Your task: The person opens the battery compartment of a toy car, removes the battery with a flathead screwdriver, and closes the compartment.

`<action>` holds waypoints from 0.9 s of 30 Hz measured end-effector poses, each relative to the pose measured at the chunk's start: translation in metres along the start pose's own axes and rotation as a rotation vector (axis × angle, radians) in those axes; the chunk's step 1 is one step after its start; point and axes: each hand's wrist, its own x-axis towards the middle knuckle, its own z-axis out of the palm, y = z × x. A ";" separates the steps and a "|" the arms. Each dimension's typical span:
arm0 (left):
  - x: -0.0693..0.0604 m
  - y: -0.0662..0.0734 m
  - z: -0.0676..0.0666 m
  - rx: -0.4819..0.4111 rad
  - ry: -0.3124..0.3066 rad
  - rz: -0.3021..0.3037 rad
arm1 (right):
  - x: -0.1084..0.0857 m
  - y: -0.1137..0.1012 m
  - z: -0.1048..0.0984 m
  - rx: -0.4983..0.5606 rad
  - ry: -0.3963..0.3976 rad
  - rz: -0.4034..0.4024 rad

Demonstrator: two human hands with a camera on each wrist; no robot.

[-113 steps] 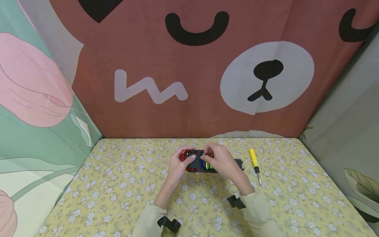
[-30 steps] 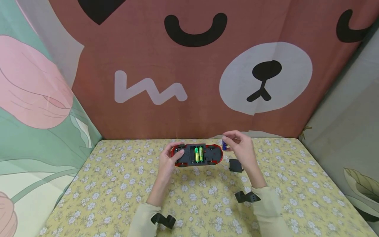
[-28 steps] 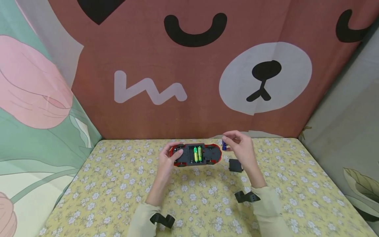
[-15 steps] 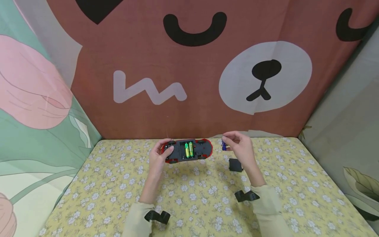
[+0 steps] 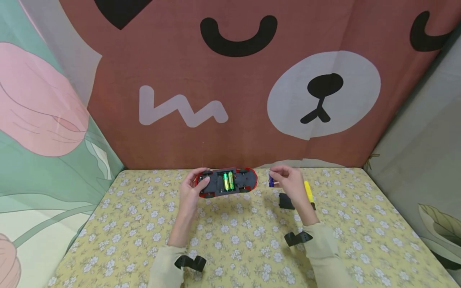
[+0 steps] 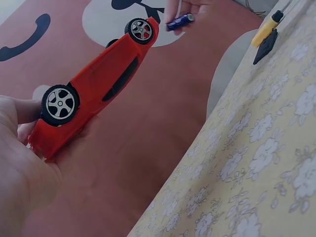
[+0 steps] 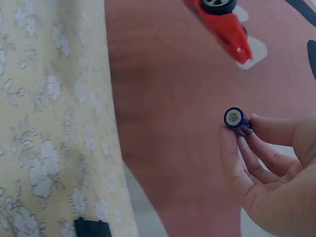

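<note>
A red toy car (image 5: pixel 248 180) is held underside up by my left hand (image 5: pixel 191 190), which grips its left end. Two green batteries (image 5: pixel 228 181) lie in the compartment in its dark underside. The left wrist view shows the car's red side (image 6: pixel 98 79) and wheels. To the right of the car, apart from it, my right hand (image 5: pixel 292 188) pinches a dark blue battery (image 5: pixel 271 180). In the right wrist view the battery (image 7: pixel 237 120) sits between thumb and fingers, its flat end towards the camera.
A black cover (image 5: pixel 286 201) lies on the flowered tablecloth (image 5: pixel 234 240) below the right hand. Behind the right wrist is a yellow screwdriver (image 5: pixel 308 191), partly hidden. A curtain with a bear print (image 5: pixel 180 144) hangs behind the table.
Both hands moved apart from the earlier work at the compartment; the right came away with a blue battery. The car shifted left and has lately stayed nearly still, while the right hand dipped slightly.
</note>
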 end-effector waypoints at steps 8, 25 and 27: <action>0.003 0.002 -0.008 0.014 0.021 0.004 | 0.004 0.012 0.003 0.025 -0.027 0.064; 0.006 0.001 -0.013 0.055 0.021 0.002 | 0.003 0.041 0.028 -0.039 -0.177 0.117; 0.006 0.002 -0.015 0.058 0.025 -0.005 | 0.003 0.043 0.029 -0.057 -0.184 0.120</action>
